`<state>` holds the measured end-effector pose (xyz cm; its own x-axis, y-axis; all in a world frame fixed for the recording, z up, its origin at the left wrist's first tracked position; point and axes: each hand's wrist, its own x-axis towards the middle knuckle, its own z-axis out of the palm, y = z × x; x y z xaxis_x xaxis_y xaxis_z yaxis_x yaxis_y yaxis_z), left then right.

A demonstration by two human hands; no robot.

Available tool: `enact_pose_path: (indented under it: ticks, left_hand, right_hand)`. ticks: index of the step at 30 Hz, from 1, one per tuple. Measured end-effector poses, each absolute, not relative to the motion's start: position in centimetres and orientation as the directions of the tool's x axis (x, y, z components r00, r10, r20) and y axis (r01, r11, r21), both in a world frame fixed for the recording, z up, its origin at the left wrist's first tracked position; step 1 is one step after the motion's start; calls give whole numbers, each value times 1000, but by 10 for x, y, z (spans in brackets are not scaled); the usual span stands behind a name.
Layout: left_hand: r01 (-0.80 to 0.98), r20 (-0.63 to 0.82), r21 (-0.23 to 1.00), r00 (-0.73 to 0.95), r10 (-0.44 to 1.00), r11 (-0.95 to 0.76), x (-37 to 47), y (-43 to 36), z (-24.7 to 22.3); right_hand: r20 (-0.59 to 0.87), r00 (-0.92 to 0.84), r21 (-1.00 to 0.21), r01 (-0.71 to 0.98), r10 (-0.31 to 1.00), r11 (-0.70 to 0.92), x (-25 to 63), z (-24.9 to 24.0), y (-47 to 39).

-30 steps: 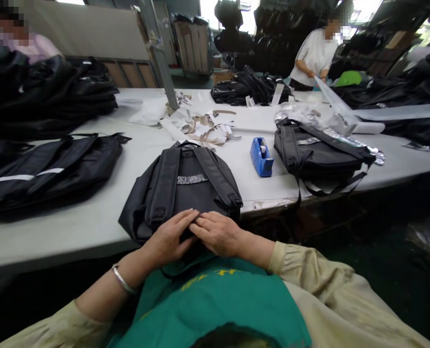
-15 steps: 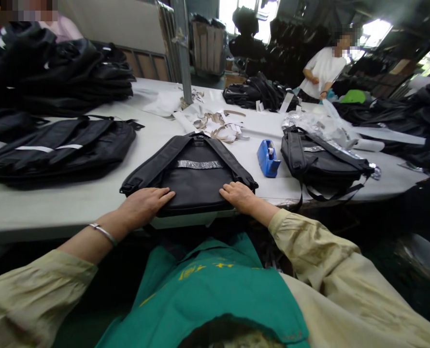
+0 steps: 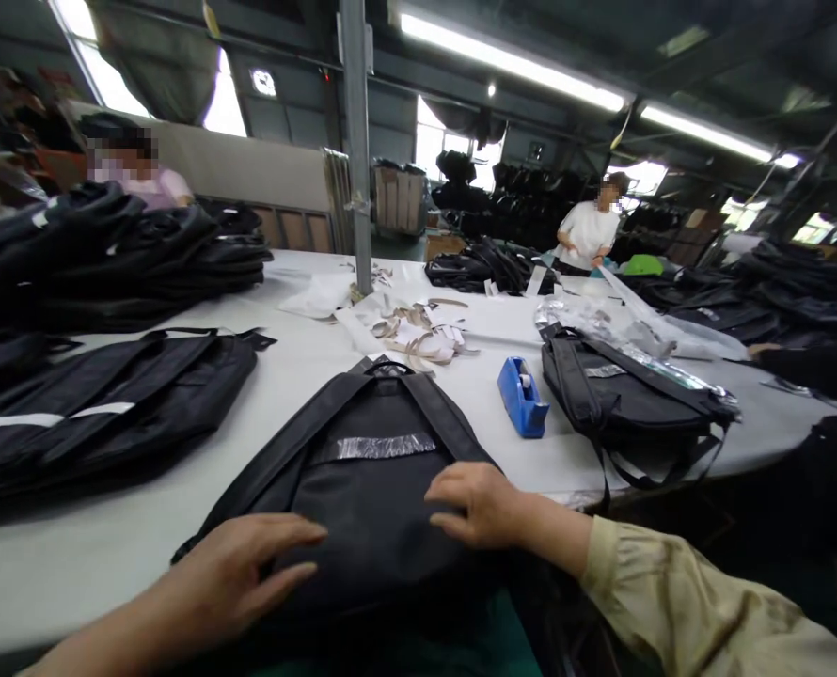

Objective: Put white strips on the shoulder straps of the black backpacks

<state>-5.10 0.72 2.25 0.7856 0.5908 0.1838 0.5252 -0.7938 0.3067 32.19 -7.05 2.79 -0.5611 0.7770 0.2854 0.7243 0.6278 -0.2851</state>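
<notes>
A black backpack lies in front of me, straps upward, its top handle pointing away. A strip of shiny plastic wrap covers a band across its back panel. My left hand is at the bag's lower left, thumb and fingers apart. Over the lower right side is my right hand, its thumb also apart from the fingers. Neither hand grips anything; whether they touch the bag I cannot tell. The bag's near edge is in shadow. To its right stands a blue tape dispenser.
Another black backpack lies right of the dispenser. More bags lie and pile up on the left. Paper scraps are strewn beyond, near a metal post. Two people are across the white table.
My view has tilted up, showing the ceiling lights. My hands, flat on the bag before, now have thumbs and fingers spread. The backpack appears nearer to me.
</notes>
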Motion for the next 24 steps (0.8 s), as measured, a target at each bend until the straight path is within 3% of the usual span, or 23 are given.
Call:
enact_pose_path:
  ticks: [3,4,7,9,12,16,19,24]
  left_hand:
    - [638,239,439,596,767,-632,-33,85,55]
    - [705,231,464,488,842,-536,-26,116,60]
    - [811,-23,506,351,936,-292,-3,200,56]
    - [809,-185,540,384,905,-233,15,240,43]
    - [795,-331,556,479,813,-242,40,276,22]
    - [731,-331,611,585,741,-304,66,301,7]
    - [685,-322,652,637,700,-324,80,312,4]
    - [629,-362,719,702,614,-295,92,321,7]
  right_hand:
    - [401,-187,-432,824,897,365,348,39,8]
    - [354,-66,-469,850,933,239,357,38,37]
    - [90,131,-515,855,987,-66,374,22,111]
    - [-65,114,-556,821,991,-131,377,3,147]
    - [-187,53,-723,669,981,-174,373,-24,183]
    - [-295,-42,-925,261,954,-275,369,-43,214]
    - [-352,-205,-936,80,913,-343,365,-45,234]
    - [-276,-392,-959,48,878,-280,355,-35,259]
